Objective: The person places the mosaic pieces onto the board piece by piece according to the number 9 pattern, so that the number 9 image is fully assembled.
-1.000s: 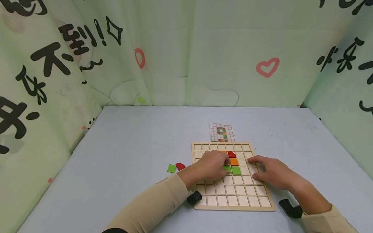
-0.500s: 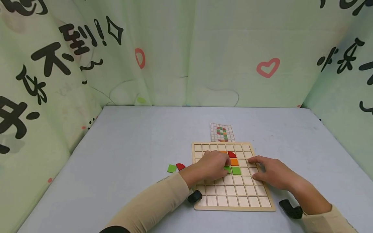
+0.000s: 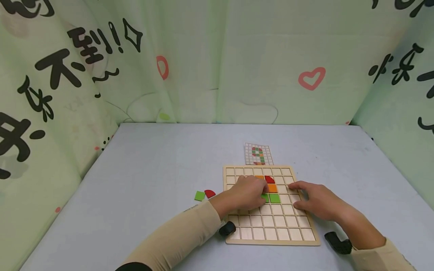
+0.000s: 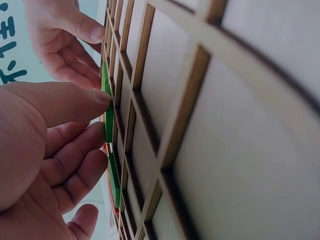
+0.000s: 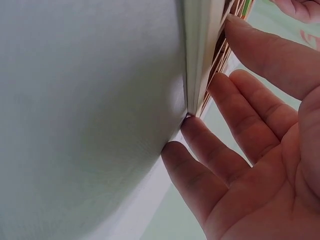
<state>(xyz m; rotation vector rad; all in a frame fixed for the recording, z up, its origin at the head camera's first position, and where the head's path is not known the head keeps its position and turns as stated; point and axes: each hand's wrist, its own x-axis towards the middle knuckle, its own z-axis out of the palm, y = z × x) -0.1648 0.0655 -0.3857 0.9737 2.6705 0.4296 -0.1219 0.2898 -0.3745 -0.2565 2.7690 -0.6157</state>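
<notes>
A wooden grid board (image 3: 271,242) lies on the table under both hands. My left hand (image 3: 249,192) reaches over its middle, thumb and fingertips pinching a green square tile (image 4: 108,121) low against the grid; the hand hides part of that tile and some cells. Right of it, another green square tile (image 3: 275,198) lies in a cell. Above are an orange tile (image 3: 272,188) and a red quarter-circle tile (image 3: 269,179); a further orange tile (image 3: 259,177) is partly covered. My right hand (image 3: 320,200) rests on the board's right edge, fingers spread, thumb touching the grid.
A loose green square tile (image 3: 199,196) and a loose red quarter-circle tile (image 3: 210,193) lie left of the board. Behind it, a pattern card (image 3: 266,153) shows coloured cells on a grid. Patterned curtains (image 3: 217,67) close off the table's back and sides.
</notes>
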